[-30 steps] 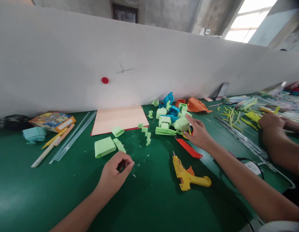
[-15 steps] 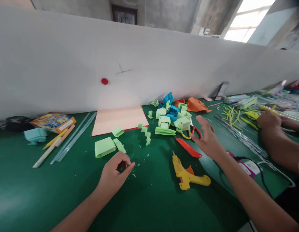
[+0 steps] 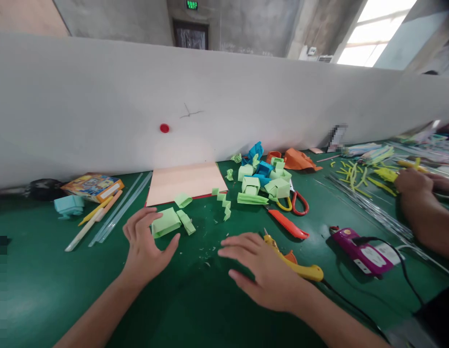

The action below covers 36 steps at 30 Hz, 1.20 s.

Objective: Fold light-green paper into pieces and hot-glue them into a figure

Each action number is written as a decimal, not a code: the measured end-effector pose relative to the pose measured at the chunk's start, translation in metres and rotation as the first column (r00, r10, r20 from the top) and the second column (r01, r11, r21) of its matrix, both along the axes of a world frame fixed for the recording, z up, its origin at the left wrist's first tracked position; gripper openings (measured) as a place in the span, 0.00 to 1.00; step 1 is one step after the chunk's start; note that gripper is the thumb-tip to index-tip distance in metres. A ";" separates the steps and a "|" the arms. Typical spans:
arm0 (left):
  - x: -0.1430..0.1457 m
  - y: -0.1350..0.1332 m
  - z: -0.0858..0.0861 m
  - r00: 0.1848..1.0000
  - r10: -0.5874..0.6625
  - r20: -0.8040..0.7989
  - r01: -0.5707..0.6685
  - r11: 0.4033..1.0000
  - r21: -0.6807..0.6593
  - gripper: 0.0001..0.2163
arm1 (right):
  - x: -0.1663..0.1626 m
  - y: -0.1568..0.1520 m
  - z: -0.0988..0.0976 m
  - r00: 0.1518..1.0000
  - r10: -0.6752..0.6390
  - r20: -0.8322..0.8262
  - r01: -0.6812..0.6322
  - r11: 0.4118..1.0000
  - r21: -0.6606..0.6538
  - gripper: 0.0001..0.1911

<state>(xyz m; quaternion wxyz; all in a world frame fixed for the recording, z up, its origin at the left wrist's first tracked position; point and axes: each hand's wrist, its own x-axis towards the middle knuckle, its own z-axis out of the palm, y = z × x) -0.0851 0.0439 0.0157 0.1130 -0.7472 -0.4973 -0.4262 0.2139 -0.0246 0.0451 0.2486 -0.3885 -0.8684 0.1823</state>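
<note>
My left hand [image 3: 146, 244] is open, thumb and fingers spread around the near left side of a folded light green paper block [image 3: 166, 222]; whether it touches the paper I cannot tell. A narrow folded green strip [image 3: 186, 221] and a small green paper loop [image 3: 183, 199] lie beside that block. My right hand [image 3: 258, 268] hovers open over the green table, fingers stretched to the left with nothing in them. Behind it, partly covered, lies a yellow glue gun [image 3: 307, 271]. A zigzag-folded green strip [image 3: 224, 204] rests between and beyond the hands.
Green and blue folded paper pieces [image 3: 262, 179] are piled near scissors [image 3: 300, 203] and a red-handled cutter [image 3: 287, 223]. A purple power strip [image 3: 362, 251] with cables sits at right, near a co-worker's hand [image 3: 414, 183]. Pink paper [image 3: 186, 181], clear sticks [image 3: 119, 210] and a box [image 3: 94, 186] line the back.
My right hand has come left and nearer, from beside the scissors to in front of the glue gun. My left hand has shifted left to the green block and its fingers have opened.
</note>
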 end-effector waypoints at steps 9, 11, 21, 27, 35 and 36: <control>-0.042 0.026 -0.012 0.996 -0.002 0.091 0.039 0.911 -0.410 0.20 | -0.034 -0.012 -0.040 0.898 0.422 -0.127 -0.415 0.907 0.076 0.10; -0.039 0.023 -0.010 0.991 -0.020 0.129 0.074 0.898 -0.434 0.20 | -0.034 -0.011 -0.039 0.893 0.404 -0.200 -0.404 0.914 0.042 0.10; 0.025 -0.016 0.009 0.950 -0.077 0.301 0.273 0.669 -0.692 0.17 | -0.022 -0.008 -0.040 0.943 -0.077 -0.323 0.025 0.986 -0.162 0.45; 0.051 -0.032 0.011 0.867 0.132 0.481 0.362 0.496 -0.789 0.20 | -0.024 -0.001 -0.036 0.983 0.148 -0.107 -0.162 0.975 -0.149 0.58; 0.054 -0.030 0.023 0.714 0.225 0.663 0.651 0.136 -0.747 0.34 | -0.018 -0.002 -0.039 0.967 0.046 -0.252 -0.128 0.938 -0.321 0.57; 0.050 -0.028 0.023 0.703 0.187 0.686 0.674 0.132 -0.727 0.35 | -0.018 -0.003 -0.039 0.958 0.003 -0.287 -0.107 0.932 -0.347 0.55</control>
